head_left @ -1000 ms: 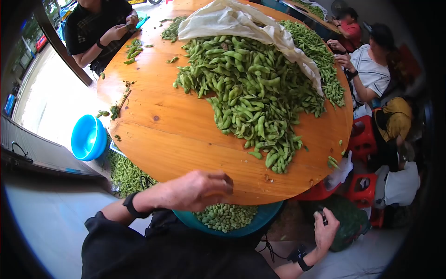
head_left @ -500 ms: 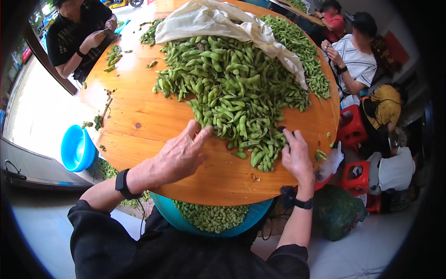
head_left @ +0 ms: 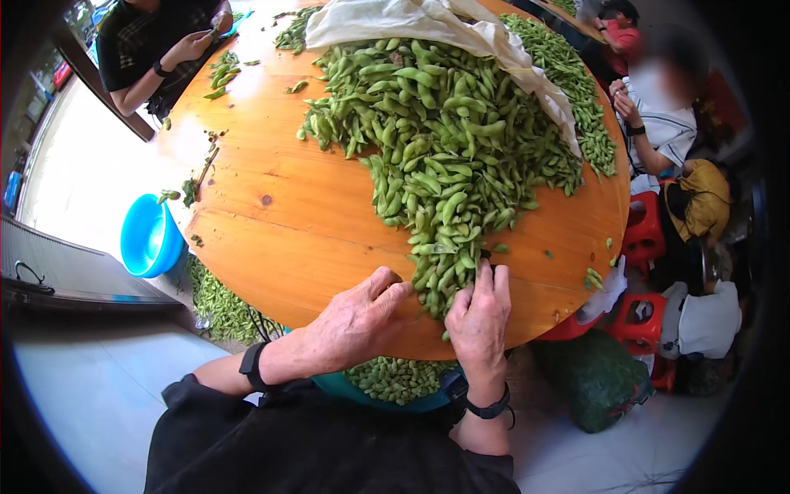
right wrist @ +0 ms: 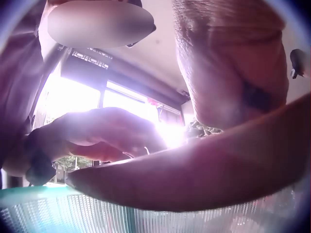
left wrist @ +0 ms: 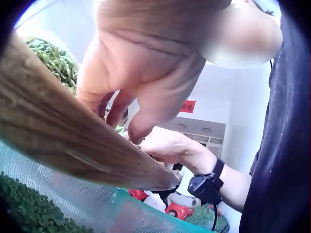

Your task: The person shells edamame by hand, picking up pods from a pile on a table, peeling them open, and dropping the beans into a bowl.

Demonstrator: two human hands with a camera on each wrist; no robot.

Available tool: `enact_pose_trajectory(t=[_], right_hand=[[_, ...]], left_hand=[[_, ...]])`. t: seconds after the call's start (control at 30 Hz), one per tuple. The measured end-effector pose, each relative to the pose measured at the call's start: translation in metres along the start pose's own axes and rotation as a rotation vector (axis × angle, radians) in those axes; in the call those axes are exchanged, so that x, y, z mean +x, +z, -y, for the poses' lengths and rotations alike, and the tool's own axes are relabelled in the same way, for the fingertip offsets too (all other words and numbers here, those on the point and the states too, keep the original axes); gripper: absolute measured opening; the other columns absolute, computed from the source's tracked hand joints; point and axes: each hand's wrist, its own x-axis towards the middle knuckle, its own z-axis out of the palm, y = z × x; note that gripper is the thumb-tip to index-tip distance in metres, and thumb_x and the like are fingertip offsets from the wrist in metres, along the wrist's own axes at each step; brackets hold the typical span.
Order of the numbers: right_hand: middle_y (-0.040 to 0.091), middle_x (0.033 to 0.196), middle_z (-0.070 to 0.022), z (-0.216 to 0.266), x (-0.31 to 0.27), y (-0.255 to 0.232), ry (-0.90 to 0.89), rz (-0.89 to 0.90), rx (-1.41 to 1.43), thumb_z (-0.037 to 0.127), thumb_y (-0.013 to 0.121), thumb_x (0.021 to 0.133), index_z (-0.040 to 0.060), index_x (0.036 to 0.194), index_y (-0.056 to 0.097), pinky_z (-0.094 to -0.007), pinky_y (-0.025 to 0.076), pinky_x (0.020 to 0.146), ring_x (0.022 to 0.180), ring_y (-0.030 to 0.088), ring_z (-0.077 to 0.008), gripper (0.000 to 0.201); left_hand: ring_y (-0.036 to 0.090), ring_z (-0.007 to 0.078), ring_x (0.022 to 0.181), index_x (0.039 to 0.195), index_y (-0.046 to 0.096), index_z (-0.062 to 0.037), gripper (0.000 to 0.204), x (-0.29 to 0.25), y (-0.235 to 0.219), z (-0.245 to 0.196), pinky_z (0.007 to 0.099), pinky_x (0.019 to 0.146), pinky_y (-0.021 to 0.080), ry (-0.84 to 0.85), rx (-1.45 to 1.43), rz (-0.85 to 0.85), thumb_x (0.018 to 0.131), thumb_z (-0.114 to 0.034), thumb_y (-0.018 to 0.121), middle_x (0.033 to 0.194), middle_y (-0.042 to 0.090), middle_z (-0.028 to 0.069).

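Observation:
A large heap of green soybean pods covers the middle of the round wooden table, with a narrow tongue of pods running to the near edge. My right hand lies along the right side of that tongue, fingers extended against the pods; something dark shows at a fingertip. On the other side my left hand hovers close over the edge, fingers loosely bent, as the left wrist view also shows. Below the edge stands a teal basket of shelled beans.
A pale cloth lies over the heap's far side. Left stands a blue basin near pods on the floor. To the right are red stools and a dark green sack. Other people sit around the table.
My right hand has come up from beside the table, reached the pods' right side and drawn some toward the near edge. My left hand moved forward over the table, then back to the edge.

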Motion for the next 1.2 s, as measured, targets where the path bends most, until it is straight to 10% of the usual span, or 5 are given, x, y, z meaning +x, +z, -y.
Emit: enact_pose_trajectory(t=[0.37, 0.7, 0.83, 1.03, 1.2], right_hand=[[0.061, 0.083, -0.0177, -0.015, 0.000, -0.022, 0.039, -0.057, 0.406, 0.001, 0.061, 0.087, -0.0054, 0.109, 0.061, -0.0401, 0.048, 0.064, 0.072, 0.062, -0.0343, 0.023], [0.056, 0.085, -0.0134, 0.007, -0.063, -0.029, 0.086, 0.133, 0.182, 0.003, 0.075, 0.078, -0.0052, 0.112, 0.061, -0.0342, 0.048, 0.059, 0.068, 0.060, -0.0261, 0.038], [0.054, 0.089, -0.0165, 0.001, -0.059, -0.022, -0.160, 0.028, 0.149, -0.003, 0.069, 0.081, -0.0068, 0.118, 0.057, -0.0388, 0.050, 0.060, 0.070, 0.061, -0.0323, 0.039], [0.059, 0.086, -0.0174, 0.008, -0.061, -0.033, -0.341, -0.008, 0.197, 0.000, 0.075, 0.078, -0.0047, 0.106, 0.059, -0.0380, 0.052, 0.059, 0.070, 0.064, -0.0322, 0.032], [0.064, 0.086, -0.0146, 0.004, -0.058, -0.026, -0.441, -0.092, 0.184, 0.005, 0.079, 0.076, -0.0005, 0.105, 0.064, -0.0359, 0.053, 0.058, 0.068, 0.066, -0.0306, 0.033]], left_hand=[[0.060, 0.0306, 0.083, 0.099, 0.059, -0.0034, 0.028, -0.012, 0.022, 0.000, 0.0387, 0.065, 0.053, -0.064, 0.160, -0.183, 0.075, -0.004, 0.073, 0.093, 0.053, 0.0118], [0.061, 0.0312, 0.077, 0.103, 0.060, -0.0031, 0.029, -0.010, 0.007, -0.021, 0.0398, 0.062, 0.052, -0.140, 0.099, -0.258, 0.077, -0.002, 0.072, 0.092, 0.055, 0.0112], [0.063, 0.0294, 0.069, 0.107, 0.058, -0.0014, 0.028, -0.016, 0.016, -0.022, 0.0369, 0.061, 0.052, -0.005, -0.097, -0.138, 0.083, -0.003, 0.070, 0.080, 0.058, 0.0111], [0.063, 0.0130, 0.067, 0.111, 0.053, -0.0015, 0.024, -0.012, 0.028, -0.019, 0.0266, 0.054, 0.050, -0.511, -1.227, 0.216, 0.098, -0.020, 0.061, 0.078, 0.063, 0.0061], [0.065, 0.0127, 0.068, 0.107, 0.052, -0.0036, 0.015, -0.009, 0.030, -0.006, 0.0236, 0.053, 0.050, -0.538, -1.633, 0.197, 0.097, -0.012, 0.060, 0.081, 0.064, 0.0054]])
